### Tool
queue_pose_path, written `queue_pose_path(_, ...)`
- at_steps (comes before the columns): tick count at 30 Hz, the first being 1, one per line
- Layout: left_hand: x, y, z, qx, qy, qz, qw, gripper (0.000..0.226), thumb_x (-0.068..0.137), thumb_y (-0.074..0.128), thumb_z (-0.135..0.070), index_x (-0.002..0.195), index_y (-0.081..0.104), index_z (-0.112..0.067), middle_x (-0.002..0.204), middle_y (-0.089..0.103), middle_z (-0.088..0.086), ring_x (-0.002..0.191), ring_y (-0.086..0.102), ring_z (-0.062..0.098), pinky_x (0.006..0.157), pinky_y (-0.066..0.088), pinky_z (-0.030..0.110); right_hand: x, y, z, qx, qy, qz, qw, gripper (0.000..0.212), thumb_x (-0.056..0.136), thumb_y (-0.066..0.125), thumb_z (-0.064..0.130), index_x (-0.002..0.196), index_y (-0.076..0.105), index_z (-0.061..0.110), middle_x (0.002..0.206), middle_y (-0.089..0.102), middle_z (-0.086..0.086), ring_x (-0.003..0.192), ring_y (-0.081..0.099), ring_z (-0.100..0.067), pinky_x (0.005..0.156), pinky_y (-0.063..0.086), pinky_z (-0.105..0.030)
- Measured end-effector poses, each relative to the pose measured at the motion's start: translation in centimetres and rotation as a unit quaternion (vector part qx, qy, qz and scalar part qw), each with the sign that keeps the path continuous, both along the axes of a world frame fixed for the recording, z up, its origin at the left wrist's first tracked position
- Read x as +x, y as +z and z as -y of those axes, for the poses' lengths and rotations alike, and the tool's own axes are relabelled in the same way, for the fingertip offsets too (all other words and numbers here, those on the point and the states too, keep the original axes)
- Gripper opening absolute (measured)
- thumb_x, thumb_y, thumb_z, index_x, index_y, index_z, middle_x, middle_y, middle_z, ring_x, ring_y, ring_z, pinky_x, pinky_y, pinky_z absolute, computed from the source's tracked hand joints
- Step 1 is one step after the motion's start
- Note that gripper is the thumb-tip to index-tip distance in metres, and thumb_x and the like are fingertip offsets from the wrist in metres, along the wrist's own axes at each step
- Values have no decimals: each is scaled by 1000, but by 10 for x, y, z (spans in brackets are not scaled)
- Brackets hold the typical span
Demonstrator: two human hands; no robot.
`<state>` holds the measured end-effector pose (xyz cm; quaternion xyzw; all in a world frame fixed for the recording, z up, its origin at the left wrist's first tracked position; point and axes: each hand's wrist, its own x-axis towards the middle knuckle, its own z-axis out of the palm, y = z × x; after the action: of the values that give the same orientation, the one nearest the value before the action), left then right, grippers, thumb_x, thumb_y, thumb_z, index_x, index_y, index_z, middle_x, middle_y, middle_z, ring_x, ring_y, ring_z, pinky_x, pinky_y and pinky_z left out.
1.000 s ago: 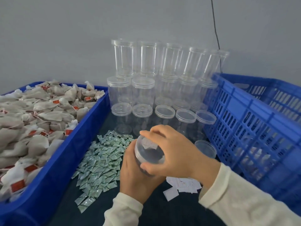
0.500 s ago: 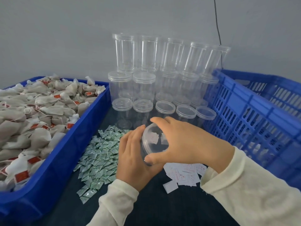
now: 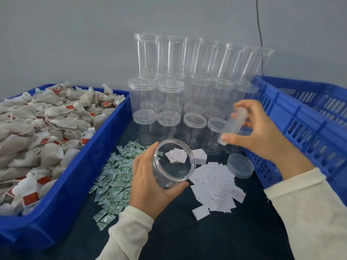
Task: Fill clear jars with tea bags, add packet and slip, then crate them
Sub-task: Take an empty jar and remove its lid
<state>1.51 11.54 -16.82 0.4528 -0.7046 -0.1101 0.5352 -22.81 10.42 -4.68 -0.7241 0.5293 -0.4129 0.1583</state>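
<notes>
Now my left hand (image 3: 150,182) grips an open clear jar (image 3: 173,164), tilted above the table (image 3: 187,231); my right hand (image 3: 257,132) pinches what seems its lid (image 3: 231,126). Tilting further could let the smooth jar slip free.

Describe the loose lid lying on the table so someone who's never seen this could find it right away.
Start at the blue slatted crate on the right. Just off its near left wall, past the white slips, lies a clear lid on the dark table. Unlike the other lids, it sits on no jar and no hand holds it.
</notes>
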Motion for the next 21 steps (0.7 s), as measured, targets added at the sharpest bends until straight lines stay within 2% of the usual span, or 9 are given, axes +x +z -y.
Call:
queue_pose_path(2, 0, -2, 0, 7, -2, -5, 1000, 103, 47, 93, -30, 136, 43, -10, 129, 34, -27, 120, 31, -1, 100, 18, -2, -21, -31, 8, -22, -106, 132, 985, 72, 52, 77, 54, 108, 40, 30, 120, 45, 3, 107, 54, -4, 85, 43, -9)
queue_pose_path(4, -1, -4, 1, 15, -5, -7, 1000, 103, 47, 94, -30, 135, 43, -11, 129, 35, -27, 121, 31, 0, 101, 18, -1, -35, -68, 15, -24, -228, 180, 957, 69, 57, 79, 53, 105, 40, 21, 113, 46, 1, 98, 55, -6, 70, 42, -8)
queue_pose_path(6, -3, -5, 1, 19, -14, -9, 1000, 102, 47, 94, -30, 134, 44, -13, 129, 36, -27, 119, 33, -2, 100, 19, 0, -46, -105, 20, -20, -319, 148, 936, 64, 61, 84, 49, 99, 43, 18, 108, 45, 1, 95, 51, -15, 67, 36, -15)
queue_pose_path(9, -8, -5, 0, 28, -37, -26, 999, 100, 48, 91, -35, 133, 40, -25, 127, 38, -30, 119, 31, -14, 98, 21, -1, -54, -147, 27, 2, -363, 92, 927, 58, 63, 86, 43, 92, 44, 16, 101, 42, 1, 91, 46, -18, 66, 33, -18)
queue_pose_path(10, -9, -5, -1, 28, -41, -29, 998, 99, 48, 90, -36, 132, 39, -28, 127, 37, -33, 119, 30, -15, 97, 21, -1, -56, -158, 29, 15, -368, 79, 927, 56, 64, 87, 41, 91, 44, 16, 101, 43, 0, 93, 47, -21, 68, 36, -21)
queue_pose_path(12, -10, -5, -1, 26, -45, -27, 998, 100, 48, 91, -37, 132, 37, -32, 127, 33, -42, 119, 29, -17, 97, 21, -1, -60, -175, 32, 47, -382, 52, 922, 53, 67, 86, 37, 96, 46, 15, 109, 48, -5, 105, 48, -27, 84, 44, -35)
queue_pose_path(14, -10, -6, -2, 24, -46, -24, 998, 101, 48, 91, -37, 131, 35, -35, 126, 30, -47, 119, 29, -18, 97, 20, -2, -62, -185, 34, 88, -396, 31, 913, 59, 70, 84, 39, 112, 51, 13, 124, 52, -12, 118, 44, -31, 98, 42, -48)
queue_pose_path(17, -9, -7, -1, 23, -44, -25, 998, 101, 48, 92, -37, 131, 34, -37, 127, 31, -46, 120, 29, -17, 97, 21, -1, -63, -188, 35, 131, -407, -1, 904, 75, 75, 77, 47, 133, 45, 12, 138, 48, -12, 127, 39, -33, 106, 35, -53)
queue_pose_path(21, -9, -8, 1, 25, -45, -28, 998, 102, 48, 93, -39, 132, 35, -35, 128, 32, -44, 121, 29, -17, 97, 21, -1, -64, -183, 35, 141, -409, -34, 901, 77, 79, 72, 49, 139, 41, 13, 146, 39, -10, 131, 34, -36, 108, 32, -55)
